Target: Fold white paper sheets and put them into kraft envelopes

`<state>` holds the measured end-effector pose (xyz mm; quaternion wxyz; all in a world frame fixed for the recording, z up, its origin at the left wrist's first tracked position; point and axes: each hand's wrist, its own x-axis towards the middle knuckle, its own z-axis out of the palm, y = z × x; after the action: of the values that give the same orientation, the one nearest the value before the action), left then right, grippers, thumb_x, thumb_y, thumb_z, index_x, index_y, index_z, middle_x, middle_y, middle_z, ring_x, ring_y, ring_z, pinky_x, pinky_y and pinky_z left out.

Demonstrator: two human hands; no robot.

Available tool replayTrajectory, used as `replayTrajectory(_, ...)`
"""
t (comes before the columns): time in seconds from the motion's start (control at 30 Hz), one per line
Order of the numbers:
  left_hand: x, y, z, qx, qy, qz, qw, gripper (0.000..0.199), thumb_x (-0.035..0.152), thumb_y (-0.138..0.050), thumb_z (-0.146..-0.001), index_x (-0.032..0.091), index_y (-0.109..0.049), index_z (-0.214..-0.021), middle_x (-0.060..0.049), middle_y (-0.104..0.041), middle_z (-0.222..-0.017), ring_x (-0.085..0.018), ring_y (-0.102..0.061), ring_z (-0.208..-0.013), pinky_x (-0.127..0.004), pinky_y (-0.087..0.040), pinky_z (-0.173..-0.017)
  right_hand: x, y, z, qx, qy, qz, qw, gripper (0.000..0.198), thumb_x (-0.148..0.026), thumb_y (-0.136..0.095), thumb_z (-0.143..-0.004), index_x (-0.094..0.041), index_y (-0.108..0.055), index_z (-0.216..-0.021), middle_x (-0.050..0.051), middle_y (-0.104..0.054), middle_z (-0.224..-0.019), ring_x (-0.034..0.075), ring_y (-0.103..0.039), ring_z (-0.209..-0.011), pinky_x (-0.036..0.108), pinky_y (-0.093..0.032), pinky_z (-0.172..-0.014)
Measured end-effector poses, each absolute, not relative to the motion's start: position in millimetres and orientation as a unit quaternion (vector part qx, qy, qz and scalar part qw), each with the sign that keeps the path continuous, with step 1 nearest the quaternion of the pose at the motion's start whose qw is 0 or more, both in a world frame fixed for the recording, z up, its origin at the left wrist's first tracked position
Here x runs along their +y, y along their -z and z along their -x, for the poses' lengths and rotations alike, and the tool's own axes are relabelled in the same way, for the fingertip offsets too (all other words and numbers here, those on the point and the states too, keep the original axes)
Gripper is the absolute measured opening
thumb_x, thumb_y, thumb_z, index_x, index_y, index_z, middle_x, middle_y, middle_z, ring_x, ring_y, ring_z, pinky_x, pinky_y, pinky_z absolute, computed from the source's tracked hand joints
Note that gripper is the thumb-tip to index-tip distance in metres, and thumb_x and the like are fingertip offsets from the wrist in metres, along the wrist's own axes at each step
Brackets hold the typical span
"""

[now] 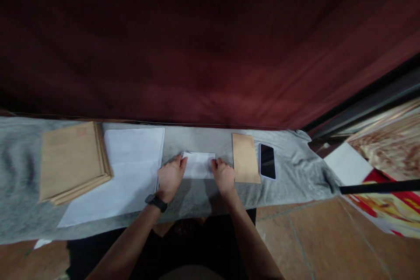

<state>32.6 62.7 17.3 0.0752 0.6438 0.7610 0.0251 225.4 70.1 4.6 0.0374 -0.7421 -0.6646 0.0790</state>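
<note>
Small white paper [198, 167] just below the frame's center, left hand [171, 177] with fingers clamped on its left end, right hand [225, 177] likewise clamped at its right, brown envelope [246, 159] and phone [267, 161] farther right.

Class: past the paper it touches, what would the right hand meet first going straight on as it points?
Over the grey cloth, the right hand would probably first meet the dark red backdrop, though depth is unclear.
</note>
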Motion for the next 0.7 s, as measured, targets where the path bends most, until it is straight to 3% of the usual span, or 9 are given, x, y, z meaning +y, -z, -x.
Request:
replayTrajectory(0.2, 68.7, -15.5, -37.2, 0.762, -0.018, -0.644, 0.064, 0.052, 0.049, -0.026, -0.104, 0.017, -0.064, -0.122, -0.013, -0.077, -0.083, -0.028, -0.075, -0.079, -0.031, -0.047, -0.064, 72.4, 0.8, -226.4, -0.673, -0.059, 0.733, 0.08, 0.031, -0.039, -0.044, -0.107, -0.016, -0.066, -0.107, 0.009, -0.075, -0.085, 0.02, -0.073, -0.078, 0.026, -0.049, -0.071)
replayTrajectory(0.33, 67.9, -9.8, -37.7, 0.755, -0.035, -0.653, 0.044, 0.053, 0.046, -0.025, -0.105, 0.015, -0.063, -0.125, -0.014, -0.076, -0.081, -0.029, -0.075, -0.079, -0.031, -0.047, -0.064, 66.0, 2.2, -225.4, -0.7, -0.036, 0.695, 0.16, 0.026, -0.029, -0.046, -0.105, -0.014, -0.065, -0.115, 0.015, -0.071, -0.11, 0.026, -0.066, -0.102, 0.038, -0.049, -0.092)
replayTrajectory(0.5, 66.7, -4.7, -36.3, 0.749, -0.052, -0.659, 0.033, 0.052, 0.045, -0.026, -0.105, 0.014, -0.062, -0.127, -0.015, -0.077, -0.083, -0.029, -0.075, -0.08, -0.032, -0.048, -0.066, 47.0, 14.0, -215.3, -0.758, -0.06, 0.613, 0.213, 0.04, -0.027, -0.041, -0.105, -0.013, -0.055, -0.141, 0.016, -0.054, -0.148, 0.027, -0.048, -0.136, 0.045, -0.036, -0.114)
replayTrajectory(0.7, 67.0, -2.6, -36.5, 0.748, -0.065, -0.659, 0.042, 0.052, 0.045, -0.026, -0.105, 0.014, -0.061, -0.128, -0.016, -0.077, -0.088, -0.029, -0.074, -0.08, -0.032, -0.048, -0.066, 34.8, 32.9, -208.1, -0.778, -0.054, 0.598, 0.186, 0.055, -0.035, -0.04, -0.106, -0.011, -0.037, -0.155, 0.015, -0.037, -0.161, 0.027, -0.034, -0.149, 0.048, -0.026, -0.122)
